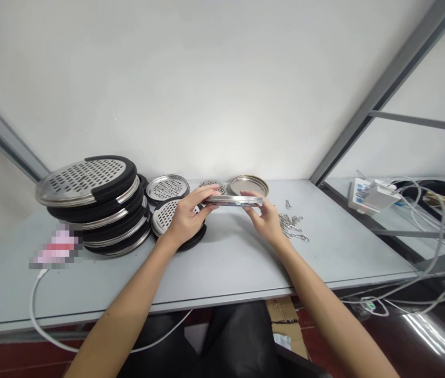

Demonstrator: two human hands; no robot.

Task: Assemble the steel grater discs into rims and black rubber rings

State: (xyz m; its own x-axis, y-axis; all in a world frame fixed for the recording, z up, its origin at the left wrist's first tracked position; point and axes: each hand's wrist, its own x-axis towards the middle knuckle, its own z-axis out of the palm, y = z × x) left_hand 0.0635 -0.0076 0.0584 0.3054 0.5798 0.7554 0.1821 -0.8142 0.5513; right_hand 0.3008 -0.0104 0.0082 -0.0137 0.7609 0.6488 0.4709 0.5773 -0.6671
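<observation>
Above the table, a thin round metal disc [232, 200] is held level and seen almost edge-on, so its top face is mostly hidden. My left hand [188, 216] grips its left edge, fingers on top and thumb underneath. On the opposite edge, my right hand [266, 220] is closed in the same way. Beneath my left hand lies a perforated round plate with a black rim [163, 218], partly covered by the hand. Just right of my right hand is a loose pile of small metal clips [291, 224].
A tall stack of perforated metal plates with black rims [92, 205] stands at the left. Along the wall are another perforated disc [167, 188] and a shallow round metal lid [248, 185]. A blurred pink item with a white cable [35, 302] lies front left. Grey posts [383, 73] frame the right.
</observation>
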